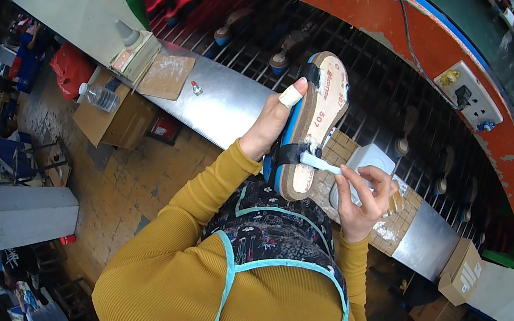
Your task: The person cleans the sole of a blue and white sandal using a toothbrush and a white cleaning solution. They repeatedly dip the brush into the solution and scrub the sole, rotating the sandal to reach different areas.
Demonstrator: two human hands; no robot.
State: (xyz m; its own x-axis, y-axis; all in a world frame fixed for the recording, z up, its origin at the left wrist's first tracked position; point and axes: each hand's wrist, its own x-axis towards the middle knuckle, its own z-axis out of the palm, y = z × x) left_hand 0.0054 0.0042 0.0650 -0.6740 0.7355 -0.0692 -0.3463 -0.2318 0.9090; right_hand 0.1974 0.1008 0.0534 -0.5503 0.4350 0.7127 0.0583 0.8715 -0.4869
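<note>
My left hand grips a blue shoe last from its left side, sole upward, with a wrapped thumb resting along its edge. Over the last lies a pale sandal insole with a brown rim and red print. Black straps fold over the insole's edges, with whitish smears beside them. Between the thumb and fingers of my right hand is a slim white brush, its tip touching the lower strap's folded end. A white plastic container stands just behind my right hand, partly hidden by it.
Beyond the metal ledge, a rack of rods carries several lasts under an orange frame. Sockets with a plug sit at right. Cardboard boxes stand at the right end; a plastic bottle lies at left.
</note>
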